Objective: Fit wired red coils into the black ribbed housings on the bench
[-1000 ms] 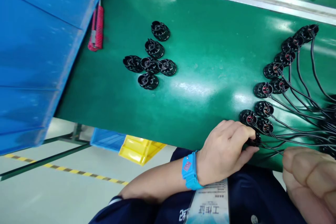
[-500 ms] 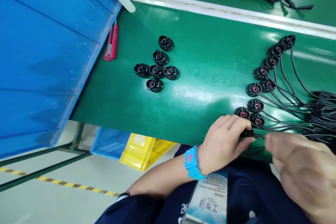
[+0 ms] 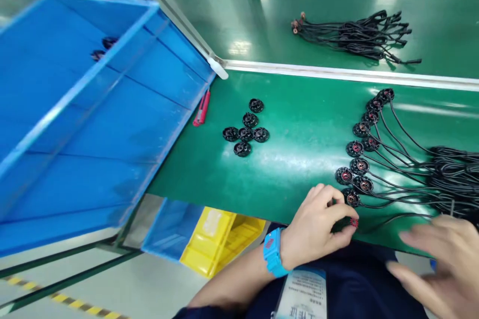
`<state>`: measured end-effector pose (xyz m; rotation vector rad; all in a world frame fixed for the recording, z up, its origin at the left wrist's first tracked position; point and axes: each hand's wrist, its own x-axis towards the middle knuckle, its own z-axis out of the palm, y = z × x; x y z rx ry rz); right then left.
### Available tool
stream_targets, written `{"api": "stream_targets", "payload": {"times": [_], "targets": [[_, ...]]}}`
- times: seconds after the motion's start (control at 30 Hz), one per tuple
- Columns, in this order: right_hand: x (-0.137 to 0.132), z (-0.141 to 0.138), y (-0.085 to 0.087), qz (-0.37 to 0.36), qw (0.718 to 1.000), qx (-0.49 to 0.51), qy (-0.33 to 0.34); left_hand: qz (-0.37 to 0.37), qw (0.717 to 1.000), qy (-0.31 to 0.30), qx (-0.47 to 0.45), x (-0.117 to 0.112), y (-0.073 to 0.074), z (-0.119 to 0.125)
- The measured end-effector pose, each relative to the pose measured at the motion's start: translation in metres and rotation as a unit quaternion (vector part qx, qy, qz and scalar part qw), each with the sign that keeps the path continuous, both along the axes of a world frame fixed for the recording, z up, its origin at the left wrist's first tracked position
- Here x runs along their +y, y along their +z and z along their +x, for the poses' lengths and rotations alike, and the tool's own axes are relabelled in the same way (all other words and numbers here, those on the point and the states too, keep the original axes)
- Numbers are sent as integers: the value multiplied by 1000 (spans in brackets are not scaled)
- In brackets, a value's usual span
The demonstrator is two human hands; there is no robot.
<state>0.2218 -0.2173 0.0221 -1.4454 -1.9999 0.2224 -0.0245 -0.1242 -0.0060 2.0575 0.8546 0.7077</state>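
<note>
We hold a small red bit [image 3: 354,222] in our left hand [image 3: 318,222]. Our thumb and first finger pinch it at their tips, and our other fingers curl loosely behind. The red bit is low over the near edge of the green table [image 3: 299,159]. It is too small for us to tell its long way.

A black wire [image 3: 404,215] runs from just right of the red bit across to our right hand [image 3: 445,254], in a soft bend, mostly side to side. We cannot see if the wire joins the bit.

Our left hand is the near one, since it has the bit. Our right hand is well apart, off to the right. Its thumb and first finger are spread wide, with nothing between them that we can see. It is blurry, so we cannot tell if its other fingers have hold of something.

Just past the red bit, on its far side, sits a black cup [image 3: 351,198] with a wire. We cannot tell if our finger touches it. The big wire pile [image 3: 454,174] lies past our right hand.
</note>
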Motion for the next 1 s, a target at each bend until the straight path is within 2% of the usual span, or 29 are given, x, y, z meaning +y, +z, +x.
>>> {"api": "stream_targets", "payload": {"times": [0.1,0.2,0.27,0.37,0.53,0.7,0.9,1.0], "targets": [[11,-12,-4,10,998,-66,-3,-161,982,4,-102,1,11,6],[18,-21,-7,0,999,-52,3,-335,922,-11,-192,1,17,12],[19,-23,-5,4,1000,-30,5,-400,883,-10,-245,1,17,14],[18,-21,-1,14,1000,-4,17,-446,849,-6,-285,0,14,16],[17,-15,-1,11,999,31,39,-508,809,-12,-297,0,10,16],[21,-16,3,16,996,66,52,-523,802,-4,-290,1,10,14],[24,-18,8,45,996,32,64,-558,783,-4,-273,2,9,13],[27,-19,8,50,996,15,78,-562,784,2,-265,2,9,14]]}}
